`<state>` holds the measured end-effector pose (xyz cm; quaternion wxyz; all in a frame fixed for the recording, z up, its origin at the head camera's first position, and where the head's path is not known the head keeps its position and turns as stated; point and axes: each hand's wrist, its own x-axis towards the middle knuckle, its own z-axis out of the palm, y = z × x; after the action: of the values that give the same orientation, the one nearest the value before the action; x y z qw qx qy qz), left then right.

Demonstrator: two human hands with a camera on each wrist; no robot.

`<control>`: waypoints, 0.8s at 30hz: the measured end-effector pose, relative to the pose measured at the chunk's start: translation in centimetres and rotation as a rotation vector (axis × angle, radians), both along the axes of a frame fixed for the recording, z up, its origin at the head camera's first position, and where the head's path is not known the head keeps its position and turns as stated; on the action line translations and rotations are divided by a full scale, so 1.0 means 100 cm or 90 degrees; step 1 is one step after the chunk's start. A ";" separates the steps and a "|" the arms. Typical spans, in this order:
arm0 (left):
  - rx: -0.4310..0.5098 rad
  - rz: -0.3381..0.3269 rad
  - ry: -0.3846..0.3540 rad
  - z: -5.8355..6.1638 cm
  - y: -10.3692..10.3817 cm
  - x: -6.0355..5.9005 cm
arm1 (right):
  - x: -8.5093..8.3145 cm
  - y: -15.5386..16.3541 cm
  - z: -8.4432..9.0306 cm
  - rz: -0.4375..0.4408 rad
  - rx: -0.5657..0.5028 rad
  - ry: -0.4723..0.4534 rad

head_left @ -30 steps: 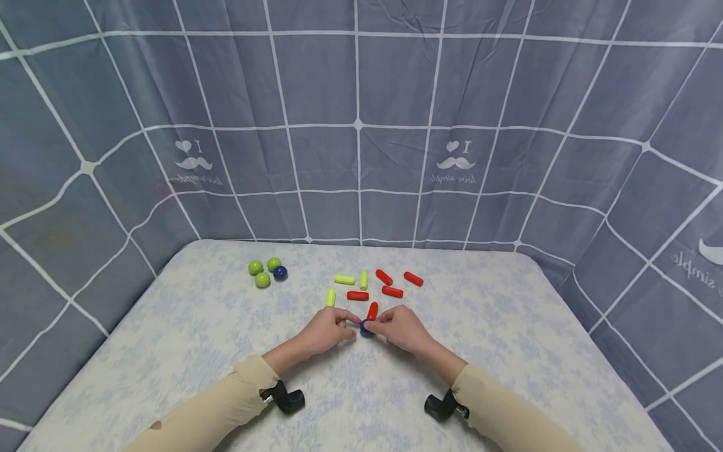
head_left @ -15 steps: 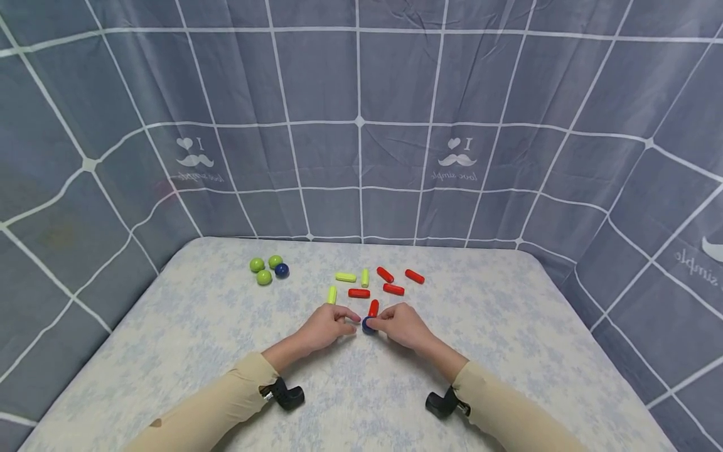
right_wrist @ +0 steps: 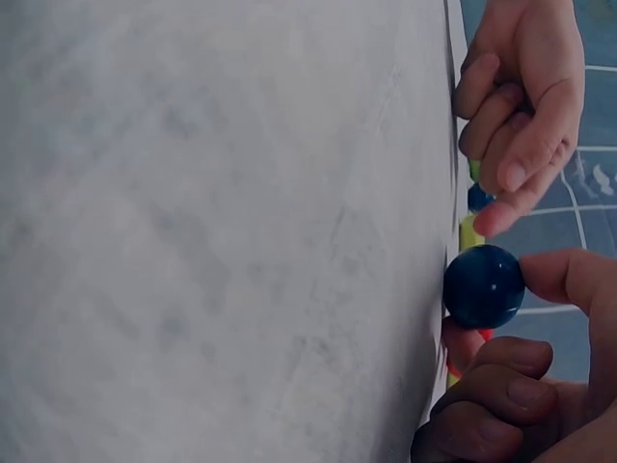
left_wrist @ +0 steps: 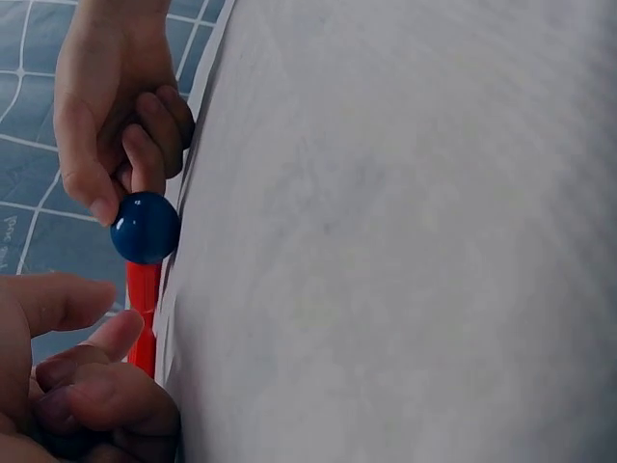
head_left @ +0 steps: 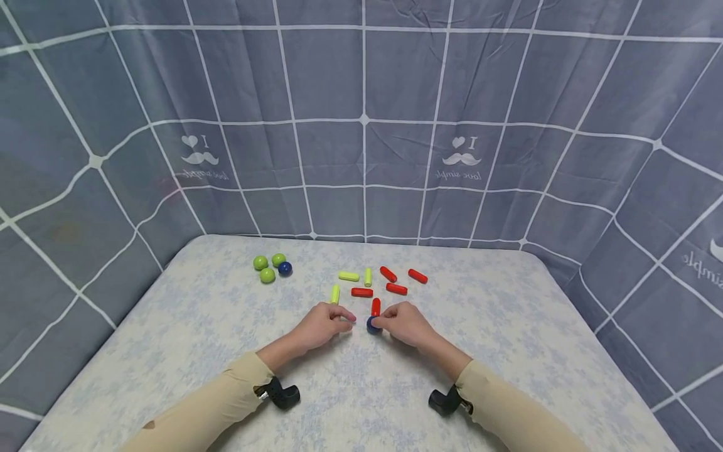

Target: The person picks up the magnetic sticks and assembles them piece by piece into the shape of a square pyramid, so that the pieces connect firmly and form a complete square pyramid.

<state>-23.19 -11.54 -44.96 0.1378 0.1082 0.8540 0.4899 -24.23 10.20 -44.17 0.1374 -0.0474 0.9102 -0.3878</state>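
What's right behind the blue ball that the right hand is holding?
A red stick lies just behind the blue ball, running away from it. The right hand and its fingers hide whether they touch.

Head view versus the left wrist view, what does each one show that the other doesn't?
Only the head view shows the green balls, a second blue ball, the yellow sticks, the other red sticks and both sleeves. Only the left wrist view shows, close up, the right hand's fingertips on the blue ball, with the left hand just apart from it. Both show the hands, that ball and the red stick beside it.
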 end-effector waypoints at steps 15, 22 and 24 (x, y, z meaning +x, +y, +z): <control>-0.001 0.014 -0.013 0.004 -0.013 0.005 | -0.001 0.001 0.006 0.011 0.005 -0.014; 0.010 0.036 -0.027 0.002 -0.024 0.006 | -0.002 -0.001 0.006 0.006 -0.004 -0.024; 0.011 0.040 -0.028 0.002 -0.027 0.006 | -0.002 -0.001 0.006 0.004 -0.010 -0.027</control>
<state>-22.58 -14.24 -44.80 0.1403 0.0717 0.8495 0.5035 -24.44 10.05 -43.60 0.1579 -0.0430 0.9039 -0.3953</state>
